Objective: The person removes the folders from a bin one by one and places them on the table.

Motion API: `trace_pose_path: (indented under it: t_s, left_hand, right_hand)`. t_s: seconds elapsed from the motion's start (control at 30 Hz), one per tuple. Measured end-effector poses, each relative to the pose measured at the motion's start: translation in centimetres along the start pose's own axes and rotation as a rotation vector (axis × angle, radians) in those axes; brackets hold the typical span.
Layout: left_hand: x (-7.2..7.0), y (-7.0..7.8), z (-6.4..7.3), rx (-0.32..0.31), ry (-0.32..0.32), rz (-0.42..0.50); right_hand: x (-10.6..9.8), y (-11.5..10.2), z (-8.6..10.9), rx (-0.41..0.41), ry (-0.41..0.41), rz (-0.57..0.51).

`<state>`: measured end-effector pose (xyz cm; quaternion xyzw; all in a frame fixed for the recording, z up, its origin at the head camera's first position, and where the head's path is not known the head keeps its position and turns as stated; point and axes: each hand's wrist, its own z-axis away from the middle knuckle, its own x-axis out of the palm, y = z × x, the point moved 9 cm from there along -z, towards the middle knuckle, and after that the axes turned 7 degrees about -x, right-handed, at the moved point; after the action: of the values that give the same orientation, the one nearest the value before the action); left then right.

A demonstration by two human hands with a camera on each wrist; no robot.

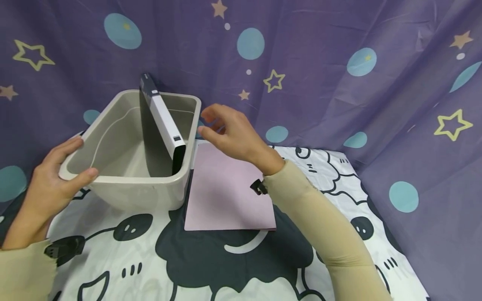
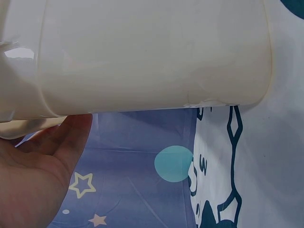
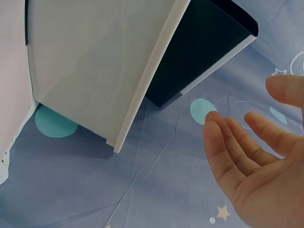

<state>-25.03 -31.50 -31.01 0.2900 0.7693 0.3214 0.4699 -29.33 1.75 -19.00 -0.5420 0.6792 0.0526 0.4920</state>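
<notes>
A pale grey plastic bin (image 1: pixel 128 192) stands on the patterned cloth, its mouth facing up. My left hand (image 1: pixel 52 175) grips its left rim, thumb over the front corner and fingers along the outer side. In the left wrist view the left hand (image 2: pixel 38 175) lies against the bin wall (image 2: pixel 152 57). Leaning inside the bin is a flat, slim black-and-white box-like thing (image 1: pixel 163 119), one end rising above the back rim. Just right of the bin, my right hand (image 1: pixel 235 133) hovers with loosely bent fingers, holding nothing. The right wrist view shows those fingers (image 3: pixel 225 161) apart from the bin.
A flat pink rectangular thing (image 1: pixel 229 192) lies on the black-and-white cartoon cloth (image 1: pixel 139 259) beside the bin. Behind everything hangs a purple curtain (image 1: pixel 312 100) with stars and blue spots.
</notes>
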Motion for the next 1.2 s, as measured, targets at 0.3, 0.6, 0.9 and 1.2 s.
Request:
trace_pose_path:
  t_s: [0.3, 0.6, 0.9, 1.2]
  left_hand:
    - [0.0, 0.1, -0.2, -0.004, 0.001, -0.001]
    - [0.1, 0.2, -0.1, -0.004, -0.011, -0.010]
    - [0.1, 0.3, -0.1, 0.013, -0.003, -0.004]
    - [0.0, 0.2, 0.0, 0.006, -0.001, -0.003]
  right_hand:
    - [0.8, -0.5, -1.1, -0.006, -0.006, 0.000]
    - [1.7, -0.2, -2.3, 0.049, -0.059, 0.005]
    - [2.9, -0.3, -3.3, 0.080, -0.073, -0.040]
    - [4.0, -0.1, -4.4, 0.103, -0.103, -0.024]
